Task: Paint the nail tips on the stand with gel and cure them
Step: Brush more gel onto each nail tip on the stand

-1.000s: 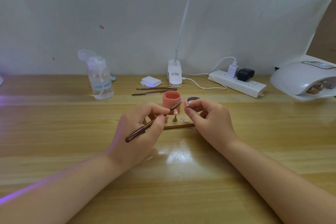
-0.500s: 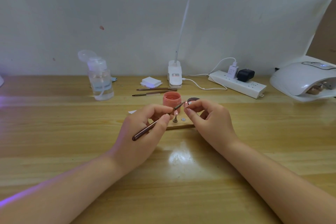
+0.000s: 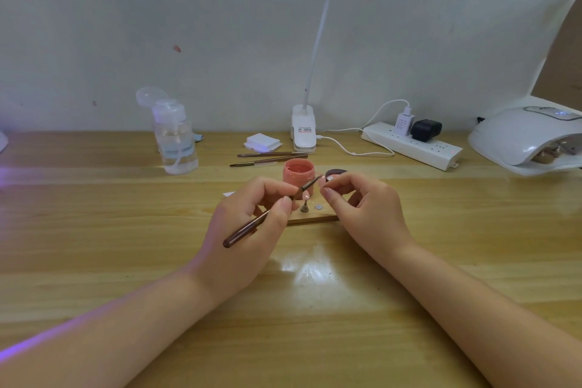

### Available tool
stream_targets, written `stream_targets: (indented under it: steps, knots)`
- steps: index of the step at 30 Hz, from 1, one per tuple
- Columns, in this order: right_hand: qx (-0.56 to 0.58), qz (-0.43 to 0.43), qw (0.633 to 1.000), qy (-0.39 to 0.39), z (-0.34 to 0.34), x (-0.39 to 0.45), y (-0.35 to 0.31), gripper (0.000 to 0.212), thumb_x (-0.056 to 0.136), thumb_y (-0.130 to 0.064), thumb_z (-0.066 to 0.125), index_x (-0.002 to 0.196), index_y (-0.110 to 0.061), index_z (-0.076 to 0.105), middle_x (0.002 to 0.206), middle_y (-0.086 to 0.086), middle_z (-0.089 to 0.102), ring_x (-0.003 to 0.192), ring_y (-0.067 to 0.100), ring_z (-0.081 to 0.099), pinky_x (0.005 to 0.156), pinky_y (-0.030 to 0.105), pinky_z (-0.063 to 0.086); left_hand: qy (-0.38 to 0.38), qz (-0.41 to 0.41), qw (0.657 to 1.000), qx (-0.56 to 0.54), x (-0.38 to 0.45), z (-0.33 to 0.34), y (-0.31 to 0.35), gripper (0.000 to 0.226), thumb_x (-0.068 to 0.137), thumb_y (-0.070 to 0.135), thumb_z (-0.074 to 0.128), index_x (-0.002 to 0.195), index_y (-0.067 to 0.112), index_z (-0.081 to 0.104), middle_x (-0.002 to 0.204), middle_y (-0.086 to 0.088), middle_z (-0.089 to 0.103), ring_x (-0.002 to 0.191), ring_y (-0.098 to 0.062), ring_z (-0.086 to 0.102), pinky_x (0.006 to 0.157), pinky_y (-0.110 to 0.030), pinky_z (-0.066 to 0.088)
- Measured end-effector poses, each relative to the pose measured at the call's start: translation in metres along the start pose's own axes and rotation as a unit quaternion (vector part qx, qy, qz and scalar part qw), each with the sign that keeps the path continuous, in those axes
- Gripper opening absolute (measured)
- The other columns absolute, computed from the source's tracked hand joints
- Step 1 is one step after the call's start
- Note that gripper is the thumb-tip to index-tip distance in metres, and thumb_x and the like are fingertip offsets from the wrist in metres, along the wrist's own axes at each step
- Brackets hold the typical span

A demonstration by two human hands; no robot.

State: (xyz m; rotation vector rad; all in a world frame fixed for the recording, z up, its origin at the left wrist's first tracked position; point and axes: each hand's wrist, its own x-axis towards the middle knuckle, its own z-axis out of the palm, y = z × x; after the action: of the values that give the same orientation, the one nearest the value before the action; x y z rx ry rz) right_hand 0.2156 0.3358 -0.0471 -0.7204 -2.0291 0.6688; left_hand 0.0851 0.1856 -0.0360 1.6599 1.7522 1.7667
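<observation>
At the far left of the wooden table (image 3: 94, 230), a clear pump bottle (image 3: 175, 142) with its flip cap open stood near the wall. To its right, a small stack of white pads (image 3: 263, 142) lay beside the clip base of a white desk lamp (image 3: 304, 132), and two spare brushes (image 3: 271, 158) lay in front of them.

The left hand (image 3: 248, 236) held a dark-handled brush (image 3: 267, 214) between thumb and curled fingers, the handle slanting down to the left and the bristle end pointing up to the right. Behind the brush tip stood an open coral-pink gel jar (image 3: 298, 174), with its dark lid (image 3: 335, 172) lying just to the right of it.

Between the two hands, a flat wooden stand (image 3: 310, 217) rested on the table. One pink nail tip (image 3: 305, 197) sat on an upright post on the stand, and a small round metal disc (image 3: 318, 207) lay next to that post.

The right hand (image 3: 362, 211) pinched a second nail tip (image 3: 326, 181) between thumb and forefinger, raised above the stand, with the brush tip touching or just beside it; which could not be determined.

Further right, a white power strip (image 3: 412, 145) carried a white charger and a black adapter. A white curing lamp (image 3: 529, 140) sat at the right edge of the table.
</observation>
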Motion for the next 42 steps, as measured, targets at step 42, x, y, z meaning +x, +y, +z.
stream_targets:
  steps: [42]
  knots:
    - [-0.29, 0.12, 0.922, -0.224, -0.046, 0.029, 0.01, 0.04, 0.067, -0.067, 0.066, 0.094, -0.038, 0.069, 0.075, -0.016, 0.062, 0.074, 0.004, 0.058, 0.058, 0.026, 0.041, 0.05, -0.036, 0.995, -0.08, 0.005, -0.003, -0.014, 0.015, 0.084, 0.04, 0.053, 0.093, 0.04, 0.065, 0.09, 0.002, 0.069, 0.088, -0.019, 0.065, 0.078, -0.032, 0.053]
